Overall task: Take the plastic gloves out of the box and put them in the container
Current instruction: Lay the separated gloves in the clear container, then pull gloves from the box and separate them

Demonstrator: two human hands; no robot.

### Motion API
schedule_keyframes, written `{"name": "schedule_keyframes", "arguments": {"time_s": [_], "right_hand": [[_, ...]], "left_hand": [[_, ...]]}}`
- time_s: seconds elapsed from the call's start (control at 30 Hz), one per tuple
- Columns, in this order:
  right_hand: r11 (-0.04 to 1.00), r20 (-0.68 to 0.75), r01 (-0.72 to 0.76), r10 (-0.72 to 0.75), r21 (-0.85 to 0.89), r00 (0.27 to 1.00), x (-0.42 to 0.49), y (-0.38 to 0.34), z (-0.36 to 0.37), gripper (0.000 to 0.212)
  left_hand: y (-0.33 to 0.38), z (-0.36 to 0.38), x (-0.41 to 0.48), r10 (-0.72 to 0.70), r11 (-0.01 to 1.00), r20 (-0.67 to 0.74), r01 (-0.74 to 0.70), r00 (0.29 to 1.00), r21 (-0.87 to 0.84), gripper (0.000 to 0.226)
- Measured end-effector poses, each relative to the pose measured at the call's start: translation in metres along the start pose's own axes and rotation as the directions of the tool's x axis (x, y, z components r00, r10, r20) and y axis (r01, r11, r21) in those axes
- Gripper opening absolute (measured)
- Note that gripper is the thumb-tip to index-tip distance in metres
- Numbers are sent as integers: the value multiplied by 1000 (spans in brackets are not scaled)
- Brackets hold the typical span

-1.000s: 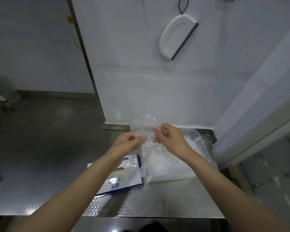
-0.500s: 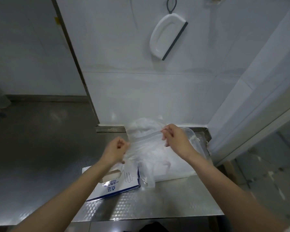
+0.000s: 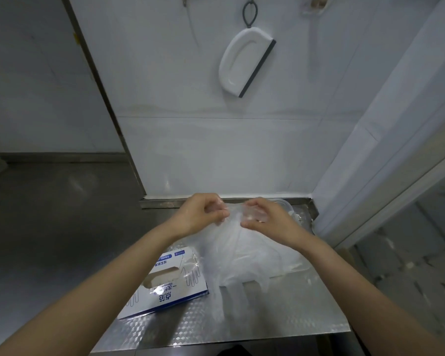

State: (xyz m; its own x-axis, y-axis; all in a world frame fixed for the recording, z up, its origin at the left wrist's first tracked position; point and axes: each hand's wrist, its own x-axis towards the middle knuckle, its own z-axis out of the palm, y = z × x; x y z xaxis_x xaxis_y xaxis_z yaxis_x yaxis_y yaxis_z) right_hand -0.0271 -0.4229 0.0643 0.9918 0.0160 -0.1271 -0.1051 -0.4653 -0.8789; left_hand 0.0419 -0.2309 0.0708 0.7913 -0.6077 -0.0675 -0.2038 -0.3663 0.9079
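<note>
Clear, filmy plastic gloves [image 3: 242,253] hang in a loose bunch just right of the box [image 3: 170,281], pinched at the top by both hands. The left hand [image 3: 201,214] is above and beyond the box, its fingers [image 3: 216,201] curled in tight with the thumb pressed against them, gripping a fold of the film. The right hand [image 3: 265,219] is further right of the box, close beside the left but not touching it, its fingers [image 3: 252,209] also bent inward and pinching the same bunch of plastic, which shows pale across the fingertips. From the two grips the gloves drape down and spread over the container [image 3: 284,201], a clear tub standing right of the box and touching or nearly touching its right edge; only its far rim and part of its near edge show through the film. A few glove fingers trail past the container's near edge onto the tabletop [image 3: 267,325], a patterned steel sheet. The box lies flat on that tabletop, white and blue with a glove outline printed on it, its oval opening facing up. On the white wall far beyond the box hangs a white squeegee [image 3: 244,62] with a dark blade.
</note>
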Motion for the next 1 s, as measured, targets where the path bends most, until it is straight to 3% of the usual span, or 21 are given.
{"name": "schedule_keyframes", "arguments": {"time_s": [0.07,0.13,0.2,0.27,0.33,0.5,0.57,0.67,0.73,0.83,0.9,1.0], "right_hand": [[993,94,-120,120,-3,988,-3,10,-6,34],[982,173,-189,185,9,967,-5,19,-7,25],[974,186,-211,193,83,963,-5,24,-5,10],[960,120,-228,210,164,970,-4,31,-5,4],[945,30,-260,259,200,965,-1,37,-12,13],[967,-217,-247,227,-70,950,1,49,-28,9],[976,-276,-143,94,-166,956,0,39,-32,32],[966,-111,29,-60,-258,992,0,10,-28,74],[951,8,79,-80,-300,997,3,-2,-18,82],[938,126,129,-93,-322,988,11,2,-12,39],[945,129,119,-82,-306,988,13,8,-16,14],[970,7,62,-62,-234,998,18,7,-31,9]], "left_hand": [[-3,-1,1,-28,998,-21,27,999,-63,15],[-8,1,2,-69,994,-31,66,997,-91,17],[-15,2,3,-88,996,-125,88,988,-13,19],[-21,2,4,-62,993,-252,85,966,81,19],[-25,0,3,-54,990,-319,92,946,104,15],[-30,-4,6,-40,979,-321,102,946,176,14],[-27,-4,9,-4,968,-273,72,962,239,18],[-11,-2,11,51,959,-121,-15,991,282,14],[2,1,11,77,966,-12,-72,997,249,9],[13,3,14,117,959,69,-131,991,253,13],[13,-2,19,89,943,88,-112,992,312,11],[17,-15,30,80,936,66,-97,995,339,13]]}}
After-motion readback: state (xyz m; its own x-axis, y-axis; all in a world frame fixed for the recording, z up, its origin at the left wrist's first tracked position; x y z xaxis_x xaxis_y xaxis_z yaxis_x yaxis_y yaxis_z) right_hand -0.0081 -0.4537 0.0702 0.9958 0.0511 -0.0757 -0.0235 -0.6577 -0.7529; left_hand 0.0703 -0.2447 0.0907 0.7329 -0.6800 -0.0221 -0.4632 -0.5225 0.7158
